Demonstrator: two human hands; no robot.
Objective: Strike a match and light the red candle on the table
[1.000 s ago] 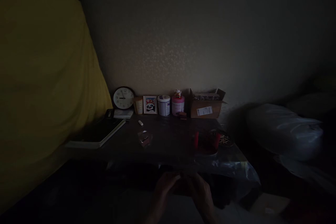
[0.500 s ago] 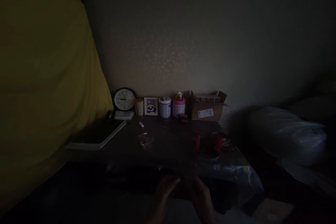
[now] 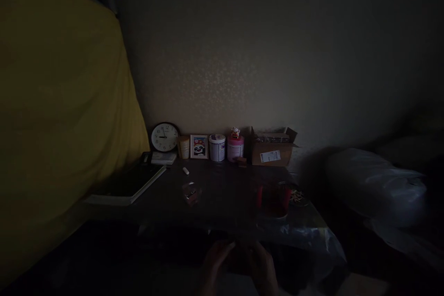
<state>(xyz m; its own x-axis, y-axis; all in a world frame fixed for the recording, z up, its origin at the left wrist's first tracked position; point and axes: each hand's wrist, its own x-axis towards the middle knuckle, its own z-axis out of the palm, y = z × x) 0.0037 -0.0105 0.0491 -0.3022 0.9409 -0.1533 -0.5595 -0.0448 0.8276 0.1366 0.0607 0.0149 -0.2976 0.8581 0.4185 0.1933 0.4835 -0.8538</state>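
Low in the dim head view, my left hand [image 3: 218,256] and my right hand [image 3: 262,263] are held close together in front of the table's near edge. The fingers of both are bent inward toward a dark thing between them, too dark to name. Beyond them on the dark table [image 3: 222,203] lie a small clear packet with something reddish in it [image 3: 191,195] and a small white object [image 3: 186,171]. To the right stand red upright pieces [image 3: 259,195] beside a dish of thin pale sticks [image 3: 297,196].
Along the wall stand a round clock [image 3: 164,137], a tan cup [image 3: 184,148], a framed panda picture [image 3: 199,147], a white tin [image 3: 217,149], a pink-lidded tin [image 3: 235,150] bearing a figurine, and an open carton [image 3: 272,151]. A yellow curtain [image 3: 69,101] hangs left; a plastic bag [image 3: 378,185] bulges right.
The whole view has shifted slightly, so the table and its things sit lower in the picture. Both hands stay close together, also a little lower in the frame.
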